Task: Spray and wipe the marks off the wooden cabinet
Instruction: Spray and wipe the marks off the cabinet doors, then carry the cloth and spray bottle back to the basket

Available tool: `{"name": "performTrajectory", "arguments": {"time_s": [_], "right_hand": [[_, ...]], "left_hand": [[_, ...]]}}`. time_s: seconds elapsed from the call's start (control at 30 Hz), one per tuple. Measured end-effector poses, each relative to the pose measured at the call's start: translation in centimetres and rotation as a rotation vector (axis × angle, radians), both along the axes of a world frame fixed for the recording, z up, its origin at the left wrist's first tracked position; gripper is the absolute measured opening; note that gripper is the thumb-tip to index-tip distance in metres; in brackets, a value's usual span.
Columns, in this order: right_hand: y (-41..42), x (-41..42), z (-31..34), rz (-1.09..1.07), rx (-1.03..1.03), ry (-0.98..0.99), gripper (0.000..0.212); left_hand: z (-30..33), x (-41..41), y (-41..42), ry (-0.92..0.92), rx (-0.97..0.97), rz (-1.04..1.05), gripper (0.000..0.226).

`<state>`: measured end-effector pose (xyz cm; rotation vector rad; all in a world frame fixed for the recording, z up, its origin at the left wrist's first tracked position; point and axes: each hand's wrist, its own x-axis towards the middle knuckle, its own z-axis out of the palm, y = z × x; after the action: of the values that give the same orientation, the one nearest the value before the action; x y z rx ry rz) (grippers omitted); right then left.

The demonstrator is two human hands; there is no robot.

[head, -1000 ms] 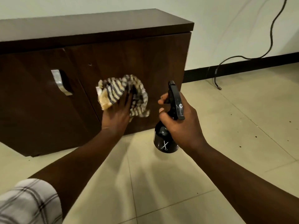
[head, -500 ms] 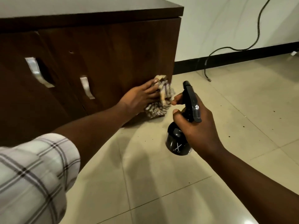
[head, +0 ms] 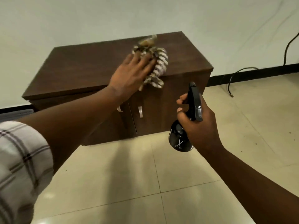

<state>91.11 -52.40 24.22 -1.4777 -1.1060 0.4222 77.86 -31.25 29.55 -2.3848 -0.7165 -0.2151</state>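
Left grip: the left hand (head: pixel 129 75) lay flat, fingers spread, pressing the striped cloth (head: pixel 155 65) down on the cabinet top; the cloth was pinned under the palm and fingertips, not clenched
Right grip: the right hand (head: pixel 200 126) was wrapped closed round the neck of the black spray bottle (head: pixel 180 139), fingers curled at the trigger; whether the trigger was squeezed could not be told
Cloth: bunched and blurred, on the top near its front right edge, one end hanging just over the front edge
Bottle: held in the air in front of the cabinet's right front corner, nozzle towards the cabinet, touching nothing
Wooden cabinet (head: pixel 90 68): stood on the tiled floor (head: pixel 129 175) against the wall, both doors shut, handles (head: pixel 140 112) near the middle seam
Progress: the wipe appeared to be on the top surface; no marks showed clearly on the top or the doors, though blur hid fine detail
Left to do: probably the remainder of the top, with another spray where any mark held
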Motion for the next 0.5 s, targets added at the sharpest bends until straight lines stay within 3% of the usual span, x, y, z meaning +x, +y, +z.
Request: {"name": "performTrajectory", "arguments": {"time_s": [0.17, 0.23, 0.37, 0.5], "right_hand": [[-0.1, -1.2, 11.2, 0.042, -0.023, -0.004, 0.026], [0.7, -1.7, 16.8, 0.06, -0.019, -0.013, 0.025], [4.0, -2.8, 33.0, 0.097, 0.006, -0.148, 0.025], [8.2, -4.5, 50.4, 0.143, 0.16, -0.214, 0.022]], "left_hand": [[11.7, -4.9, -0.3, -0.453, -0.152, 0.228, 0.059], [17.0, -6.1, -1.0, -0.553, -0.175, 0.255, 0.059], [31.4, -8.6, -1.1, -0.735, -0.113, 0.252, 0.057], [47.5, -11.7, -1.2, -0.91, -0.052, 0.305, 0.06]]}}
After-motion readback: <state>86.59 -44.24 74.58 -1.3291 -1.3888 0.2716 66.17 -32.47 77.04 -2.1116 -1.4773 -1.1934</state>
